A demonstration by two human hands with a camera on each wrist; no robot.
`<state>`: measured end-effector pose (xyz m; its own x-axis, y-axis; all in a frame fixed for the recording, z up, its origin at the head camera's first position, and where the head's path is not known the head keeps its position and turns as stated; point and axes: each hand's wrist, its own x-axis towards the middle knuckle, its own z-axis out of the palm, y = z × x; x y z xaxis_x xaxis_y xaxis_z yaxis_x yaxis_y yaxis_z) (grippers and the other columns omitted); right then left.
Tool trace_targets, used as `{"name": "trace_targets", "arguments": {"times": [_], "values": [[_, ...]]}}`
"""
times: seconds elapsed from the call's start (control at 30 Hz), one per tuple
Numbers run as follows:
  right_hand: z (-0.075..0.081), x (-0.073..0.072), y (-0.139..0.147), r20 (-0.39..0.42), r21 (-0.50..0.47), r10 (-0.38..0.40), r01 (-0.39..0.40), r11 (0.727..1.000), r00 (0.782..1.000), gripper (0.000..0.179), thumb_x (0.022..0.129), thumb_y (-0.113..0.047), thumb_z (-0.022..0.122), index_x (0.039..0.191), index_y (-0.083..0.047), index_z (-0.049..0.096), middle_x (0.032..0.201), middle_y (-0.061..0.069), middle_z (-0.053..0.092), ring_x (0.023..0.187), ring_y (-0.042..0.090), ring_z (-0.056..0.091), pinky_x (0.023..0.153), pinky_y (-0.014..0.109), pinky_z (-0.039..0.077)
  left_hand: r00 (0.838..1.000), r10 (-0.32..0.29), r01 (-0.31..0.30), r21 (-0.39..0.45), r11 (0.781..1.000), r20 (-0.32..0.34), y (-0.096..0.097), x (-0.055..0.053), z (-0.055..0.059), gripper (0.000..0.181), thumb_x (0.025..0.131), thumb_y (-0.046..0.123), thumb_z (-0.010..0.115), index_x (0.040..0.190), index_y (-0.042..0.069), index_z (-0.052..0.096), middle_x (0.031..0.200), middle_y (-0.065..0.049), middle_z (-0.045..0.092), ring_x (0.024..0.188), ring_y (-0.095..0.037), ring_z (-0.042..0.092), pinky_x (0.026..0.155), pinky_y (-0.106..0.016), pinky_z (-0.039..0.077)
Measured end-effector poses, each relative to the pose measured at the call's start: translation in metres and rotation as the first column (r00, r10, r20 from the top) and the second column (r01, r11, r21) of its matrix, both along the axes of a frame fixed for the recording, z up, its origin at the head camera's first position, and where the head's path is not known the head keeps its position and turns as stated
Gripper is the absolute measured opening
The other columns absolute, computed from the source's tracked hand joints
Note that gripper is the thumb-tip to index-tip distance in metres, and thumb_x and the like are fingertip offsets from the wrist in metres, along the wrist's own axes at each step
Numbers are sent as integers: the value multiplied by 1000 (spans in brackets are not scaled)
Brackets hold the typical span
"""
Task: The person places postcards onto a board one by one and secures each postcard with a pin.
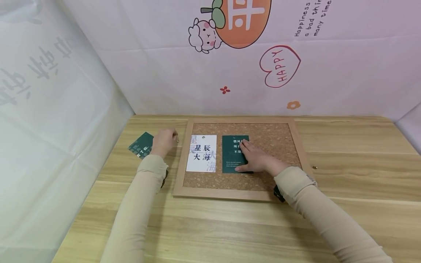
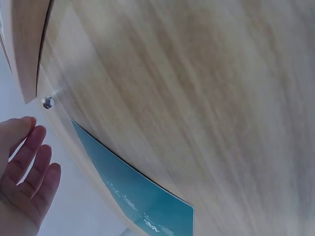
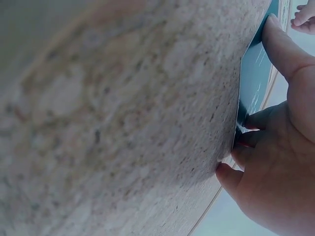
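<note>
My left hand [image 1: 163,141] is over the table just left of the cork board's frame, fingers loosely bent. In the left wrist view a shiny metal thumbtack [image 2: 47,103] lies on the table near those fingertips, and nothing shows between them. My right hand [image 1: 256,159] rests spread on the right side of a dark green card [image 1: 231,155] with white writing, covering part of it. This card lies on the cork board [image 1: 269,135]; in the right wrist view the thumb and fingertips touch its surface [image 3: 253,73].
A white lettered card [image 1: 201,166] with a tack at its top is left of the green one on the board. Another green card [image 1: 143,142] lies on the table beside my left hand. A small tack [image 1: 314,167] sits right of the wooden frame [image 1: 223,194].
</note>
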<state>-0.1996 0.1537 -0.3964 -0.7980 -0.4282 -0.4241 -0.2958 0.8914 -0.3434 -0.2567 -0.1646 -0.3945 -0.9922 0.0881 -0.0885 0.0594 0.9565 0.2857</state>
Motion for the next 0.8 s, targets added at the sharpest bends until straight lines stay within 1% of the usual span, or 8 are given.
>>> {"name": "trace_targets", "arguments": {"times": [0.13,0.23,0.53,0.8], "values": [[-1,0,1,0,-1,-4,4,1000,1000,98,91,-47,60,151,5,5,159,25,-3,148,42,1,118,58,14,1000,-7,7,-12,1000,4,1,0,-2,23,98,18,54,111,4,65,110,-14,69,97,-29,66,79,-43,55],[-1,0,1,0,2,-3,3,1000,1000,97,91,-47,60,152,5,5,159,25,-4,148,41,1,118,58,14,1000,-15,15,-21,1000,6,1,0,-3,23,97,19,56,110,4,65,108,-14,70,94,-27,66,78,-42,55],[-3,-1,1,-6,-2,4,-4,1000,1000,98,90,-49,60,152,5,5,160,25,-3,148,41,2,118,59,14,1000,-15,16,-31,999,22,3,1,-3,21,97,15,55,112,3,65,112,-14,69,101,-28,66,84,-43,54],[-3,-1,2,-10,-9,8,-8,1000,1000,98,90,-49,59,151,5,5,159,26,-3,148,42,1,118,58,14,1000,-19,19,-40,999,20,3,1,-6,20,96,14,56,111,3,65,112,-14,69,102,-28,66,83,-43,55]]}}
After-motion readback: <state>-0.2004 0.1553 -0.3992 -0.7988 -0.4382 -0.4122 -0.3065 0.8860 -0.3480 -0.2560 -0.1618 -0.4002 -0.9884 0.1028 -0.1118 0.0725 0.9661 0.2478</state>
